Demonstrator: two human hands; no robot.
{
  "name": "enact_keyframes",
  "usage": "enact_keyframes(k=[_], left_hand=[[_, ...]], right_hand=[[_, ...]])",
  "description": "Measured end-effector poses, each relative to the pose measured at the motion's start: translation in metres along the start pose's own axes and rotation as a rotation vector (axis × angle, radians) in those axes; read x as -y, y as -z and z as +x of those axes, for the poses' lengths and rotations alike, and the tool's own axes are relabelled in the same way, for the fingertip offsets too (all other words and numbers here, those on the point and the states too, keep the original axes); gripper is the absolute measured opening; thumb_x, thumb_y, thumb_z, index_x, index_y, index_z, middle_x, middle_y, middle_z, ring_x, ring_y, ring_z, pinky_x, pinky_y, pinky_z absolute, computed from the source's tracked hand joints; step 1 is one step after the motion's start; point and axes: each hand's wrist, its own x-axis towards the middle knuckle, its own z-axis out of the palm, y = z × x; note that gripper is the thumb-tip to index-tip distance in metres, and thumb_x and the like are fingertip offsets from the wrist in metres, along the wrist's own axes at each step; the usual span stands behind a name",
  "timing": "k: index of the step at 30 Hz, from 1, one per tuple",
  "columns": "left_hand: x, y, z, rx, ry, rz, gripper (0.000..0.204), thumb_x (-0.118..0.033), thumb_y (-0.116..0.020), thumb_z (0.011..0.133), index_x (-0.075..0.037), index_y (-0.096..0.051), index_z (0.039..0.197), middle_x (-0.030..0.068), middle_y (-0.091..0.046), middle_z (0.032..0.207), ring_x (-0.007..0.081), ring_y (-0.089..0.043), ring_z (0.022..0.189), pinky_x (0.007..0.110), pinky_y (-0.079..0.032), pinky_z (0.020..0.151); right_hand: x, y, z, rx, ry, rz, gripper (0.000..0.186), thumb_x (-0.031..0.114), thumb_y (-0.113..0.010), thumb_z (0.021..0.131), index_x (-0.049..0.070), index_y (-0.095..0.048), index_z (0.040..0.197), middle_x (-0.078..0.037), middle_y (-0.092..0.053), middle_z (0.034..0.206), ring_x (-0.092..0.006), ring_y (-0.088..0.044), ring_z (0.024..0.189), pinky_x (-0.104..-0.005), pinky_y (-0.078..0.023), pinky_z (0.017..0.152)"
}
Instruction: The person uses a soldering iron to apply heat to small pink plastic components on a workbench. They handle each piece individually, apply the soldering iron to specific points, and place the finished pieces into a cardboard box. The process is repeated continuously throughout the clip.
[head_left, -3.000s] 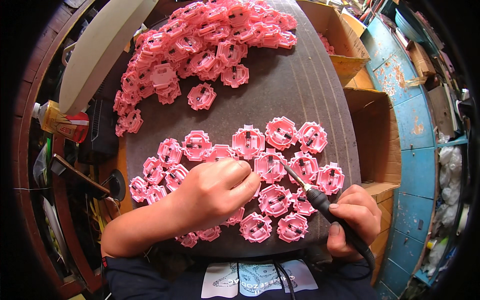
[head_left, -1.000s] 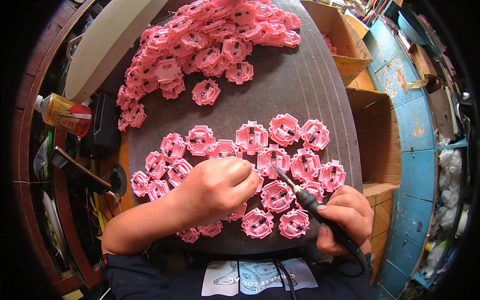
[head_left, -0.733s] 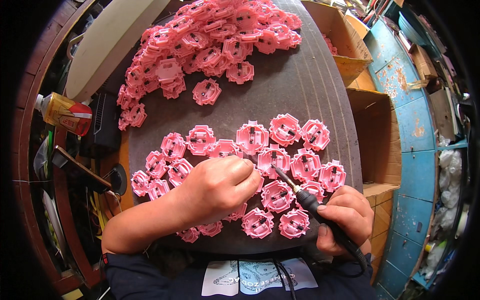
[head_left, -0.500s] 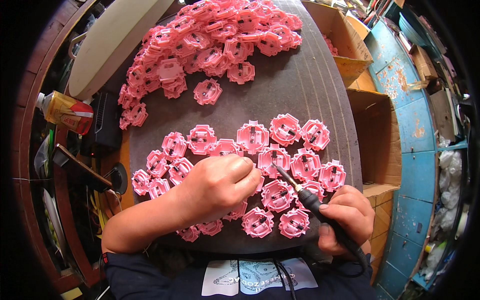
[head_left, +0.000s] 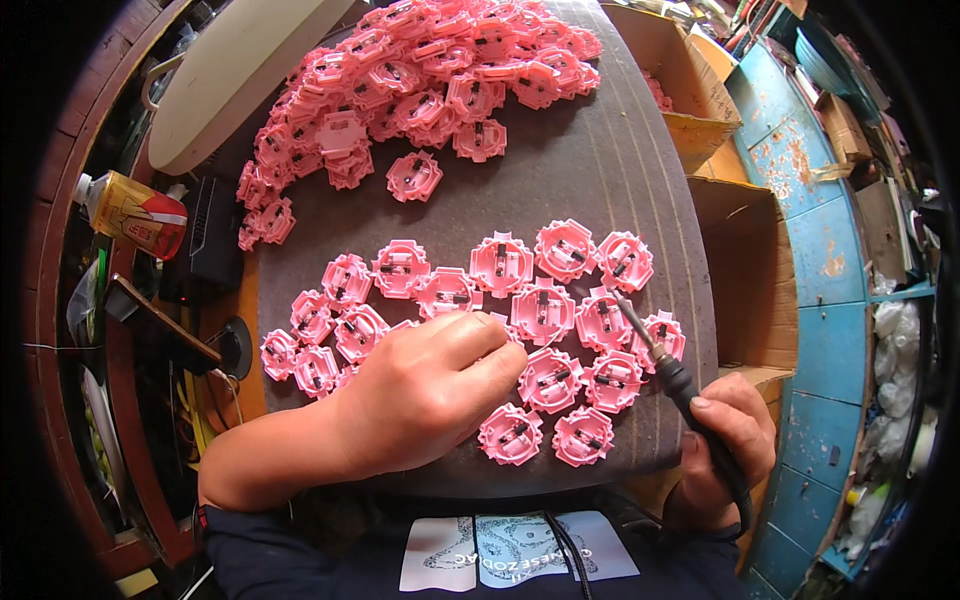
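My right hand [head_left: 738,428] grips a black-handled soldering iron [head_left: 680,385]; its metal tip points up and left, just over the edge of a pink plastic housing [head_left: 603,322] on the right side of the group. My left hand [head_left: 430,380] is closed in a pinch above the middle of the table, with a thin strand like solder wire [head_left: 545,343] coming out past the fingertips. Several round pink housings lie around both hands, each with small black and metal parts inside, such as this housing [head_left: 550,380]. The left hand and forearm hide some of them.
A big heap of pink housings [head_left: 420,75] covers the far end of the dark table [head_left: 560,170]. Cardboard boxes [head_left: 745,270] stand along the right edge. At left are a bottle [head_left: 135,215], a black box [head_left: 205,240] and a phone-like slab [head_left: 160,320].
The soldering iron has moved right, away from a housing in the middle, to one farther right. My left hand stays nearly in place, still pinched.
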Motion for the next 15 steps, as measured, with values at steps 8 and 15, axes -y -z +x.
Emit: enact_keyframes(k=[8, 15], left_hand=[[0.004, -0.007, -0.008, -0.055, 0.071, 0.108, 0.023, 0.006, -0.078, 0.082, 0.003, -0.068, 0.102, 0.0138, -0.065, 0.091, 0.0313, -0.067, 0.076, 0.04, -0.056, 0.066], [0.002, 0.002, -0.019, -0.087, 0.093, 0.111, 0.025, 0.007, -0.078, 0.083, 0.003, -0.07, 0.106, 0.0133, -0.065, 0.092, 0.0294, -0.068, 0.076, 0.038, -0.056, 0.062]], right_hand=[[0.004, -0.014, 0.016, 0.157, 0.048, 0.075, 0.041, -0.004, -0.082, 0.072, -0.002, -0.069, 0.111, -0.016, -0.068, 0.083, -0.0294, -0.066, 0.066, -0.0381, -0.053, 0.059], [0.002, -0.022, 0.028, 0.241, 0.107, 0.049, 0.041, -0.003, -0.084, 0.071, -0.003, -0.068, 0.109, -0.015, -0.068, 0.082, -0.0281, -0.065, 0.065, -0.0379, -0.052, 0.058]])
